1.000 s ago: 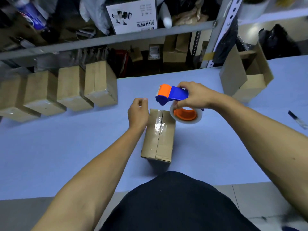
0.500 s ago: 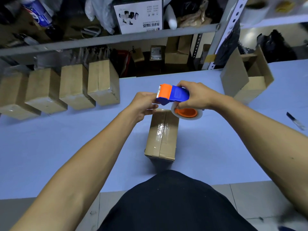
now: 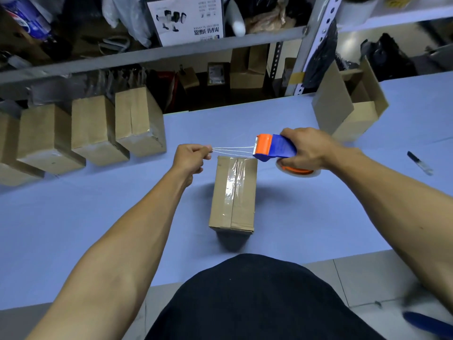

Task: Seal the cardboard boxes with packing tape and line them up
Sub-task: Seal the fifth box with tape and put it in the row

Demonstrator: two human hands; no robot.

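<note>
Closest to the camera there's just the person's black top, then the light blue table [image 3: 73,229] with one small brown cardboard box [image 3: 232,195] standing in the middle, and it already has a glossy strip of clear tape down its top seam. Just past its far end, the left hand [image 3: 190,159] has its fingers curled tight, pinching the free end of the clear packing tape [image 3: 232,150], which is stretched into a thin, stringy span across to the blue and orange tape dispenser [image 3: 274,148]. The right hand [image 3: 310,149] is wrapped fully around that dispenser's handle, with the orange-cored roll hanging under it. So I'd say we're mid sealing step: a fresh length is being pulled out, probably for a second strip or the far end of this box. Next move looks like it needs the tape flattened out, since it's bunched up and might stick to itself, then laid on the cardboard and pressed down. Further back on the left, a row of sealed brown cardboard boxes [image 3: 139,123] sits side by side along the table's far edge, so this one likely joins them after. An open cardboard box with its flaps up [image 3: 353,104] waits at far right, and a dark pen-like thing [image 3: 419,163] lies near it. On the grey metal shelf [image 3: 171,52] behind, a white printed carton [image 3: 186,18] shows upside-down Chinese characters I can't really read, and a blue bottle [image 3: 27,18] at top left looks like Pepsi, though it's blurry
</note>
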